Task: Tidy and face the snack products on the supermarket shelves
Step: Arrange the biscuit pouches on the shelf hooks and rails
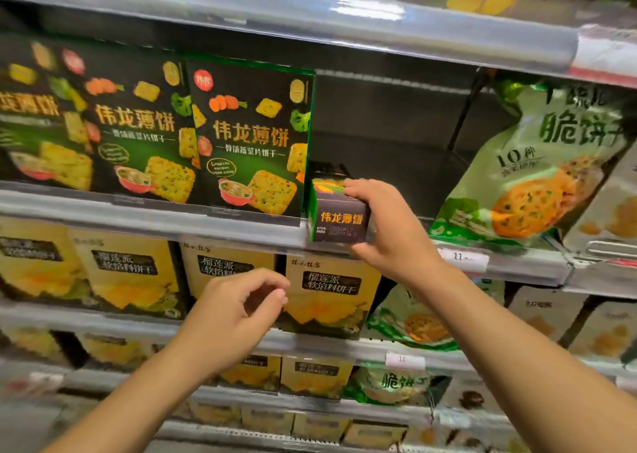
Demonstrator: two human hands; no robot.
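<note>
A dark green cracker box (339, 220) lies flat on the middle shelf (241, 227), its short end facing out, just right of the standing row. My right hand (386, 225) grips that end, fingers on top and thumb underneath. Three matching dark green boxes (253, 139) stand upright and face forward to its left. My left hand (238, 309) hovers lower, in front of the yellow boxes, fingers loosely curled and holding nothing.
A dark gap (389, 135) lies behind the flat box. Light green cracker bags (537, 170) lean at the right. Yellow boxes (327, 290) fill the shelf below, with more boxes and bags on lower shelves. White price tags (462, 258) sit on the shelf rail.
</note>
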